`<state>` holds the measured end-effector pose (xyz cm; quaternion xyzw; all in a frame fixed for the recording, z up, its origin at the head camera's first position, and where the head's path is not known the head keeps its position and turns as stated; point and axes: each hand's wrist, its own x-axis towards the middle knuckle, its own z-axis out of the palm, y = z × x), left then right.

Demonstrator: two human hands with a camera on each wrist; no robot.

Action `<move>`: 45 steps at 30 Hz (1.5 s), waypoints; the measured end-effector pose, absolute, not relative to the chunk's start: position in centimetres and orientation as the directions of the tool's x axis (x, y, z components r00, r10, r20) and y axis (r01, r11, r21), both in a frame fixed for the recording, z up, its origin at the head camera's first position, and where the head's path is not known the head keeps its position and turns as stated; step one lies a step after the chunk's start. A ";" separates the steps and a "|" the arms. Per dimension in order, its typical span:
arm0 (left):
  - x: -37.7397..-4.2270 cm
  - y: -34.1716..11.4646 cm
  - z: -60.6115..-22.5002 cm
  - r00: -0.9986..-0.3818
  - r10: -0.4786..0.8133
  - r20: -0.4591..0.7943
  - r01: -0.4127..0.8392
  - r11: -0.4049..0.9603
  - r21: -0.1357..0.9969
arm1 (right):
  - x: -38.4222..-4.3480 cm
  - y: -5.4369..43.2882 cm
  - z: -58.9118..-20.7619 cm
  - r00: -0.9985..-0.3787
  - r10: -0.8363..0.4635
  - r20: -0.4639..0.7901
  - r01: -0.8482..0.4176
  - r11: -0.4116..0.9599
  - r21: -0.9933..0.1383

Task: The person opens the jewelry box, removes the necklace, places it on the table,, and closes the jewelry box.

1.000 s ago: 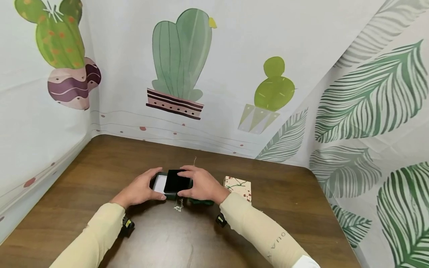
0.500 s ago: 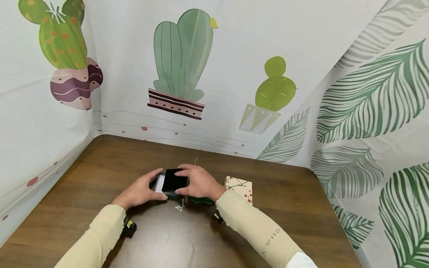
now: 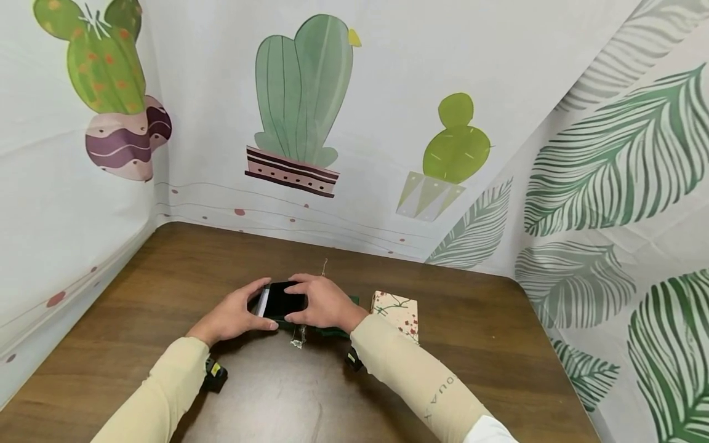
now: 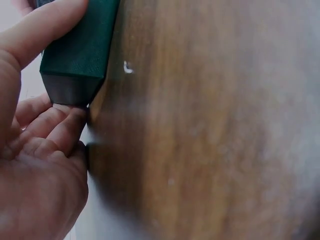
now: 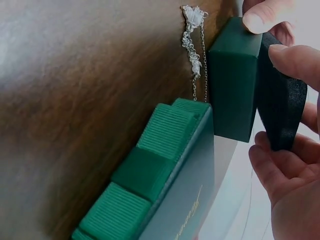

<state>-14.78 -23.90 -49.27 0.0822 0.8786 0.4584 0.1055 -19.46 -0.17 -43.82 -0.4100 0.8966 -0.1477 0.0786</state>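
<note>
My left hand [image 3: 231, 312] grips the near end of a small dark green box [image 5: 232, 85], thumb along one side and fingers at the other. A black velvet-like pad [image 3: 284, 299] is pinched between the thumb and fingers of my right hand [image 3: 327, 303]. It lies over the open top of the box, tilted in the right wrist view, with a strip of white interior [image 3: 263, 301] showing at the left. A silver chain necklace [image 5: 192, 47] with a pale pendant lies on the table beside the box; part of it is hidden.
A green box lid [image 5: 187, 185] with a ribbed ribbon bow [image 5: 142, 170] stands right beside the box. Farther right is a cream box with a floral print [image 3: 396, 312]. The brown table [image 3: 471, 357] meets a printed cloth wall [image 3: 382, 135] at the back.
My right hand has shifted left with the black pad, which now covers more of the white interior. More of the green lid shows behind it. The left hand keeps its grip.
</note>
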 end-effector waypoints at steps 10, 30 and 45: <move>-14.5 -23.9 -49.1 -0.964 0.239 -0.118 0.044 0.577 0.815 | -19.5 -0.7 -44.3 -0.641 -0.767 -0.029 -0.718 0.612 -0.331; -14.7 -23.8 -48.8 -0.962 0.244 -0.122 0.036 0.557 0.830 | -19.7 -1.6 -44.3 -0.622 -0.781 -0.060 -0.740 0.611 -0.280; -14.6 -24.0 -48.7 -0.965 0.234 -0.121 0.034 0.566 0.824 | -20.3 -0.4 -44.4 -0.620 -0.778 -0.106 -0.657 0.587 -0.472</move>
